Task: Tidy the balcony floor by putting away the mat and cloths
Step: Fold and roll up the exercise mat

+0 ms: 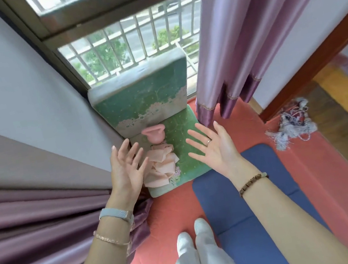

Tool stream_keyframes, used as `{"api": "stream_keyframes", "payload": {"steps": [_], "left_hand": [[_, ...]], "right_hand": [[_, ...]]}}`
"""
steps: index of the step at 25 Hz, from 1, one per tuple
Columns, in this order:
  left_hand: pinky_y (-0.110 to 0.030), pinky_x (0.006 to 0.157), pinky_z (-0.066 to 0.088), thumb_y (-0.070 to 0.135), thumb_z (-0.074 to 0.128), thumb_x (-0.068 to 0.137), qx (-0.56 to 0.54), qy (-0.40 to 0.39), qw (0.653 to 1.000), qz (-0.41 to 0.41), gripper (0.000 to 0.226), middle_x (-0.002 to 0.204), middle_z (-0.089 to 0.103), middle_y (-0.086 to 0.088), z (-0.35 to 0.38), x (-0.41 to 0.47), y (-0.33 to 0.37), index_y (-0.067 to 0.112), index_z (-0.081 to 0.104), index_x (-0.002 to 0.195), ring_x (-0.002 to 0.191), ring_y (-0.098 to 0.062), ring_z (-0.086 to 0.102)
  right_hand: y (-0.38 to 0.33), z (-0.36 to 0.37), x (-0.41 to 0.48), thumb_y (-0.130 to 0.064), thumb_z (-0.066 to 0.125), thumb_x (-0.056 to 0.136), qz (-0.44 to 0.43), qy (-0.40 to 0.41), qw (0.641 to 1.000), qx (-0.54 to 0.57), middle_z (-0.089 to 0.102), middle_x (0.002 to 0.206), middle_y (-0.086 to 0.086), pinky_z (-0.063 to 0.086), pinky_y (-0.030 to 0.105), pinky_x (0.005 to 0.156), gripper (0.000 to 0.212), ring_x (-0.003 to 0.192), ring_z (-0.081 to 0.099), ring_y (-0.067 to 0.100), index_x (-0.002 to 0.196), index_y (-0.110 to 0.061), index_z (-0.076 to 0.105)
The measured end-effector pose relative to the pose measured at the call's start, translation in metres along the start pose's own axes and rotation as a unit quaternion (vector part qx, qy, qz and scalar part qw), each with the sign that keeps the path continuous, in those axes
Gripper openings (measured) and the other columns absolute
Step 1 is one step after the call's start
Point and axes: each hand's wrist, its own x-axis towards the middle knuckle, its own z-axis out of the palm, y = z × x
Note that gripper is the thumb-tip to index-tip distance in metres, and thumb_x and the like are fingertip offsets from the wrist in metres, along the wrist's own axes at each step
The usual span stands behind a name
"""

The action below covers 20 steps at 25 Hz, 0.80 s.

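Both hands are held out empty, fingers straight and spread. The left hand (126,169) and right hand (212,148) are set either side of the crumpled pink cloth (162,163), palms turned inward, seemingly readied to gather it. The cloth is heaped on the seat of a green floor chair (185,153), just beside a pink kettlebell-shaped object (154,135). The blue mat (258,187) is laid flat on the red floor covering (161,226) by the feet, not yet rolled.
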Motion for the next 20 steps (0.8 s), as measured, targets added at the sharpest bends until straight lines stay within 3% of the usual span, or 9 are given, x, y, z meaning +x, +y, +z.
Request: {"api": "stream_keyframes", "payload": {"steps": [3,8,20], "left_hand": [[-0.046,0.109,0.039,0.048,0.037,0.100,-0.029,-0.031,0.999,0.013,0.048,0.136,0.056,-0.010,0.025,-0.034,0.019,0.020,0.053,0.136,0.127,-0.025,0.053],[-0.043,0.106,0.042,0.047,0.041,0.098,0.023,-0.098,0.995,-0.001,0.050,0.136,0.059,-0.011,0.058,-0.064,0.022,0.018,0.052,0.138,0.123,-0.024,0.058],[-0.046,0.108,0.041,0.047,0.043,0.096,0.152,-0.313,0.935,-0.072,0.053,0.138,0.057,-0.011,0.121,-0.131,-0.002,0.018,0.050,0.140,0.126,-0.022,0.056]], "right_hand": [[-0.031,0.003,-0.047,-0.049,0.036,0.101,-0.039,-0.004,0.999,0.028,0.065,0.131,0.007,0.035,0.056,0.111,0.050,0.125,0.058,0.029,0.133,-0.018,0.058],[-0.052,-0.006,-0.107,-0.047,0.037,0.101,-0.104,0.025,0.992,0.060,0.064,0.132,0.008,0.035,0.059,0.110,0.047,0.125,0.058,0.029,0.131,-0.018,0.060],[-0.007,-0.060,-0.234,-0.045,0.039,0.102,-0.243,0.119,0.945,0.185,0.065,0.131,0.009,0.040,0.058,0.108,0.047,0.124,0.060,0.029,0.135,-0.018,0.058]]}}
